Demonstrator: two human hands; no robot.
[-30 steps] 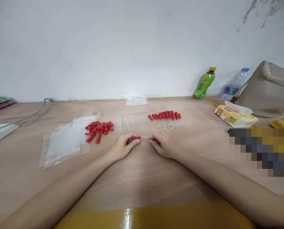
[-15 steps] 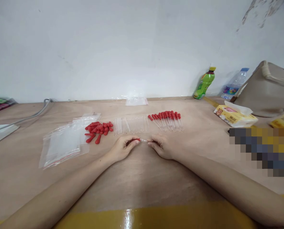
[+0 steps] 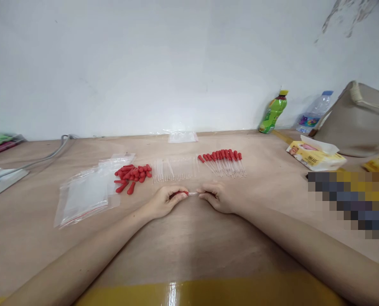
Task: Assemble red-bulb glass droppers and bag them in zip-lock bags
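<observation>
Between thumb and fingers, my left hand (image 3: 166, 201) pinches a red rubber bulb (image 3: 183, 193), mostly hidden by the fingers. From its end a clear glass dropper tube (image 3: 193, 194) runs rightward into the pinch of my right hand (image 3: 217, 197). Both hands are closed, low over the table, facing each other. Just beyond them lies a row of bare glass tubes (image 3: 176, 169). Left of that row is a heap of loose red bulbs (image 3: 132, 173). On the right, droppers with red bulbs fitted (image 3: 225, 161) lie side by side, bulbs toward the wall.
Clear zip bags (image 3: 86, 194) lie at the left, a smaller bag (image 3: 182, 137) by the wall. A cable (image 3: 49, 152) crosses the far left. At the right stand a green bottle (image 3: 274, 112), a clear bottle (image 3: 316, 112), a tissue pack (image 3: 317, 156) and a grey-beige bag (image 3: 345, 123).
Little differs. The tube between my hands has levelled from a slight tilt, and the whole view has shifted slightly. Both hands keep their pinch.
</observation>
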